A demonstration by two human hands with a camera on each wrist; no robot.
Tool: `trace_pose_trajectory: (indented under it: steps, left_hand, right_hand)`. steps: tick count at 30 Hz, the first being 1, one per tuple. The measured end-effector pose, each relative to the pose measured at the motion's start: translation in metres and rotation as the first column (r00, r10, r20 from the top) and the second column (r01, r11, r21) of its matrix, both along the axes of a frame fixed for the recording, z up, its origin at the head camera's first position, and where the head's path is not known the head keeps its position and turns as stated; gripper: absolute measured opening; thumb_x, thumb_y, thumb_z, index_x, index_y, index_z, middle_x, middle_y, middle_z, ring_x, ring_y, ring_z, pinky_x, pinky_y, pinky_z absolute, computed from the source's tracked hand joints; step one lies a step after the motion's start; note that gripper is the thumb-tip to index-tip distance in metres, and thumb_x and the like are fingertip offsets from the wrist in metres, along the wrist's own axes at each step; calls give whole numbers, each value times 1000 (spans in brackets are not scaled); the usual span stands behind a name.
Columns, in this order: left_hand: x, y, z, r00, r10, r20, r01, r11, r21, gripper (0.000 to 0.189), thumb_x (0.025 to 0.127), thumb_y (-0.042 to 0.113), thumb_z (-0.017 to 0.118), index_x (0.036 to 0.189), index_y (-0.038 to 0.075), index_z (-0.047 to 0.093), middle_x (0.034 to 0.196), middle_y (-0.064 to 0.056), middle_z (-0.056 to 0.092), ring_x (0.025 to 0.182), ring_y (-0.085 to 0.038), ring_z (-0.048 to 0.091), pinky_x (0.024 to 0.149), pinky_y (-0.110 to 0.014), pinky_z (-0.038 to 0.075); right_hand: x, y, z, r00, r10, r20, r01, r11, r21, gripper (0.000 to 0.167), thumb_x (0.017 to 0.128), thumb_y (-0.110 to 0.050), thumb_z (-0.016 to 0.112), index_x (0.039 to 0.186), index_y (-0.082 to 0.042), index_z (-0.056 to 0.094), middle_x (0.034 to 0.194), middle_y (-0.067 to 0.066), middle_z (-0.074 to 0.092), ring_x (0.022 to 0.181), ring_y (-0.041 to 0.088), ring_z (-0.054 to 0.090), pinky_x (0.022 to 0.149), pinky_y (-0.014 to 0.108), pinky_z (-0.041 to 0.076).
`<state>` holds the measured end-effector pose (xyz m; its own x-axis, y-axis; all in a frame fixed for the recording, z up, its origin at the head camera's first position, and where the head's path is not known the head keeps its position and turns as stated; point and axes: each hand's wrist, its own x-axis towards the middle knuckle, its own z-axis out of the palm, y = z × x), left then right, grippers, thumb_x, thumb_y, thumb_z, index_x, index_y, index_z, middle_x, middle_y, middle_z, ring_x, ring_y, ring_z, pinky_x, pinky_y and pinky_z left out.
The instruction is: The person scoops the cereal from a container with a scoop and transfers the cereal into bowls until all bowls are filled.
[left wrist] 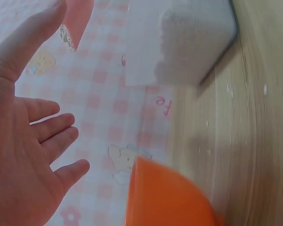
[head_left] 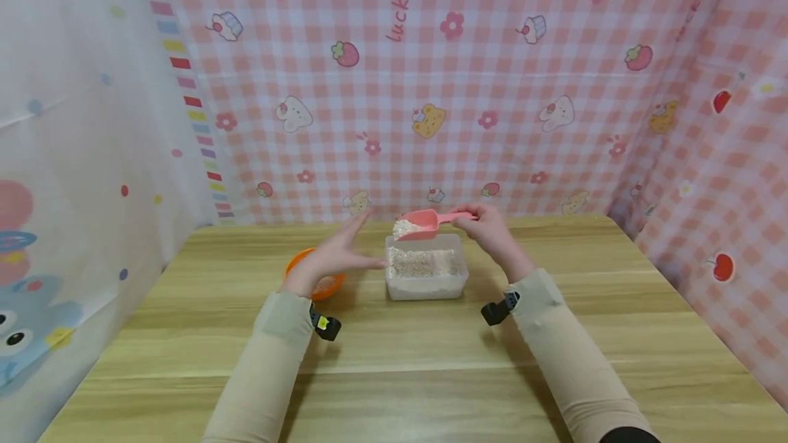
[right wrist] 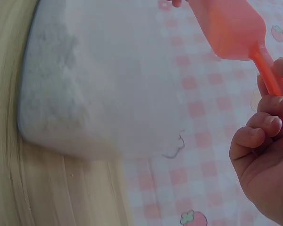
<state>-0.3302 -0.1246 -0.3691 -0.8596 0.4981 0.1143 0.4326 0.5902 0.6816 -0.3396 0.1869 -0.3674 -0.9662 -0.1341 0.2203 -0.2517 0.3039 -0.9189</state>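
My right hand [head_left: 490,234] grips the handle of a pink scoop [head_left: 429,223], with its fingers curled round it in the right wrist view. Whitish flakes, perhaps oats [head_left: 404,227], fill the front of the scoop, which is held above a translucent plastic box [head_left: 425,288]. More of the same flakes lie inside the box. To the left, my left hand [head_left: 329,258] hovers over an orange bowl [head_left: 289,266] with thumb and fingers spread and nothing in them. The hand hides part of the bowl, where a few flakes show. In the left wrist view, its palm [left wrist: 14,160] is bare.
Everything stands on a wood-grain table [head_left: 406,374]. A few small flakes [left wrist: 230,92] are scattered on the tabletop between bowl and box. A pink checked cloth [head_left: 400,101] hangs behind the table and along its right side, with a pale patterned cloth [head_left: 80,122] on the left.
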Motion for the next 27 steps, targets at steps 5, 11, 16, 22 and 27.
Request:
trace_pose_trajectory:
  steps: [5, 11, 16, 22, 27]
  left_hand:
    - [1, -20, -2, 1000, 25, 9, -25, 1000, -5, 110, 77, 46, 80, 157, 23, 7, 162, -5, 8, 145, -30, 16, 113, -54, 22]
    - [4, -39, -2, 998, 63, -5, -64, 997, -45, 110, 79, 49, 77, 158, 20, 6, 162, -4, 5, 146, -30, 13, 114, -53, 20]
    - [6, -51, -2, 995, 100, -7, -101, 994, -50, 113, 76, 51, 78, 158, 18, 7, 162, -8, 7, 145, -34, 15, 112, -56, 22]
    - [12, -66, -5, 992, 122, 17, -121, 992, -46, 111, 77, 46, 79, 157, 12, 10, 161, -14, 9, 144, -37, 14, 112, -57, 19]
    - [16, -77, -14, 991, 133, 14, -132, 991, -38, 110, 76, 40, 81, 156, 6, 13, 159, -18, 14, 143, -39, 17, 112, -59, 19]
  right_hand:
    - [-3, -15, -3, 1000, 20, -5, -20, 1000, -1, 26, 88, -13, 62, 108, 2, 68, 70, 1, 54, 58, 12, 40, 54, 24, 36]
    - [-7, -31, -4, 998, 56, -14, -56, 998, -20, 23, 90, -14, 61, 106, 1, 69, 74, 7, 56, 59, 15, 39, 55, 26, 35]
    - [-12, -45, -4, 997, 71, -7, -71, 997, -3, 22, 89, -16, 61, 104, -3, 70, 68, 1, 51, 56, 16, 35, 53, 26, 32]
    - [-19, -62, -4, 996, 93, -12, -93, 996, 2, 21, 89, -16, 62, 103, -4, 71, 67, 3, 52, 55, 15, 35, 52, 25, 32]
    - [-18, -74, -3, 995, 100, -1, -100, 995, 3, 21, 88, -15, 62, 103, -3, 71, 65, 3, 49, 54, 14, 34, 51, 26, 31]
